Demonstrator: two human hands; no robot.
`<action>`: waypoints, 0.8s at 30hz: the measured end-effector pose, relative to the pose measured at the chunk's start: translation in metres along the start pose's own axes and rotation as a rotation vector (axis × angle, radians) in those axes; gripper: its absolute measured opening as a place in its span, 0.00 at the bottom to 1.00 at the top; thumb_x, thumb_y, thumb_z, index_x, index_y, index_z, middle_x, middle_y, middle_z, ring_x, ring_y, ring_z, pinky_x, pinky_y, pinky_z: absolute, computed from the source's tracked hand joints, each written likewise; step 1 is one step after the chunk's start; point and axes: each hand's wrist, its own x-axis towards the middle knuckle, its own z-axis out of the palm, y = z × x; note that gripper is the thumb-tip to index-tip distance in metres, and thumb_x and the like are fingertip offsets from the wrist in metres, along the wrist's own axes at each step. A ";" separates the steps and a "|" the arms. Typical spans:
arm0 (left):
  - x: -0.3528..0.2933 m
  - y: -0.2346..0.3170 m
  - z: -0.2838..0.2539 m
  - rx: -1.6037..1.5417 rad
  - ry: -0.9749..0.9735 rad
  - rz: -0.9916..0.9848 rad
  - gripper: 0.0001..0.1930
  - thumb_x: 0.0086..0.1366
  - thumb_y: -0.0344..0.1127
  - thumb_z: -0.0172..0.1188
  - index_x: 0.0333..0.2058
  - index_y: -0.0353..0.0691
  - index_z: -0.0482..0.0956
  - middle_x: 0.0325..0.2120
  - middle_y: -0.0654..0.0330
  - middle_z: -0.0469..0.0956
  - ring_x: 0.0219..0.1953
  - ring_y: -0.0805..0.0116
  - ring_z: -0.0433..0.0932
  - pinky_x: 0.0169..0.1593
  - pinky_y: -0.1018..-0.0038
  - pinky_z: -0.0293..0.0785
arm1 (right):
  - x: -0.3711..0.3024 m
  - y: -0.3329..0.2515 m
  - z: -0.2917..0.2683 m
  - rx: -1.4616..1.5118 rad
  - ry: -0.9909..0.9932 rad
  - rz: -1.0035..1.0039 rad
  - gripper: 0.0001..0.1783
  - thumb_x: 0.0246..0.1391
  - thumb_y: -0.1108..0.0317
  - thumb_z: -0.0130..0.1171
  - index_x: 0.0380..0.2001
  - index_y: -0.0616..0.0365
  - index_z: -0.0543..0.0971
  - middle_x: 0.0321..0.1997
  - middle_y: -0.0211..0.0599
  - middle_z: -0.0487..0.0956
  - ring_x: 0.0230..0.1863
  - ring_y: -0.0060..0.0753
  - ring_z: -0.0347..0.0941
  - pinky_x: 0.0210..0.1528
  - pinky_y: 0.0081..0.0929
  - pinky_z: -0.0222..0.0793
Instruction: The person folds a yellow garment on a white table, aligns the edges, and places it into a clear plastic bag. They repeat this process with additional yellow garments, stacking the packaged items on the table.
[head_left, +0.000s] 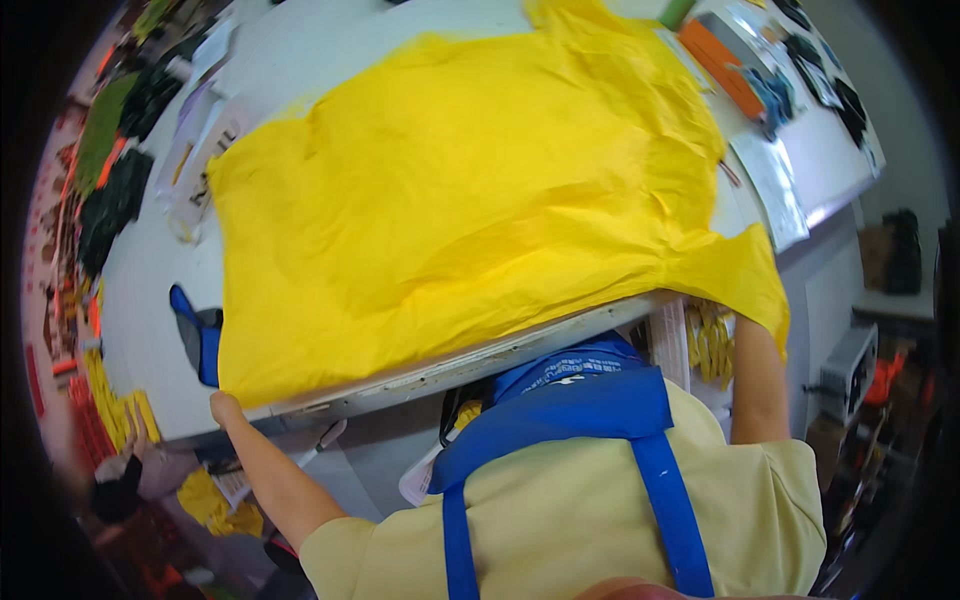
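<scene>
A large yellow garment lies spread over the white table, with a sleeve-like part hanging off the near edge at the right. My left hand is closed on its near left corner, at the table's front edge. My right forearm reaches up under the hanging yellow part, which covers my right hand, so its fingers are hidden. Beside the garment's left edge lies a blue and dark grey piece, partly covered by the yellow fabric.
Clear plastic bags and dark bundles lie at the table's left. An orange box and a silvery flat packet are at the far right. At lower left shows another person's hand near yellow pieces.
</scene>
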 end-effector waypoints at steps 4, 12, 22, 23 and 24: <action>-0.077 0.173 -0.075 -0.578 0.496 0.455 0.30 0.59 0.40 0.61 0.58 0.38 0.65 0.60 0.46 0.61 0.61 0.50 0.60 0.60 0.56 0.61 | -0.057 0.060 -0.048 0.104 0.078 0.119 0.16 0.55 0.53 0.56 0.43 0.49 0.77 0.38 0.31 0.80 0.34 0.33 0.76 0.32 0.27 0.73; -0.577 0.506 -0.267 -1.010 -0.424 2.174 0.28 0.58 0.33 0.53 0.57 0.30 0.64 0.59 0.41 0.62 0.62 0.47 0.61 0.66 0.63 0.55 | -0.154 0.138 -0.128 0.131 0.419 -0.016 0.16 0.55 0.50 0.55 0.42 0.45 0.76 0.35 0.27 0.79 0.29 0.25 0.72 0.31 0.20 0.69; -0.651 0.539 -0.175 -1.077 -0.569 2.146 0.40 0.54 0.49 0.63 0.62 0.36 0.59 0.57 0.42 0.64 0.60 0.49 0.63 0.63 0.63 0.58 | -0.091 0.132 0.102 -1.961 -1.063 -0.539 0.20 0.51 0.67 0.54 0.49 0.48 0.75 0.47 0.37 0.78 0.47 0.38 0.74 0.50 0.34 0.70; -0.645 0.533 -0.179 -1.016 -0.316 2.066 0.40 0.54 0.50 0.63 0.61 0.36 0.60 0.56 0.42 0.66 0.59 0.49 0.65 0.62 0.63 0.60 | -0.065 0.111 0.109 -1.894 -0.996 -0.544 0.21 0.50 0.69 0.53 0.50 0.49 0.75 0.49 0.38 0.78 0.48 0.40 0.74 0.51 0.36 0.70; -0.634 0.528 -0.218 -0.798 -0.686 1.910 0.38 0.55 0.54 0.62 0.58 0.34 0.64 0.52 0.44 0.71 0.54 0.51 0.71 0.57 0.63 0.65 | -0.033 0.079 0.114 -1.772 -0.820 -0.485 0.27 0.46 0.79 0.49 0.53 0.53 0.73 0.56 0.43 0.74 0.58 0.47 0.68 0.61 0.38 0.61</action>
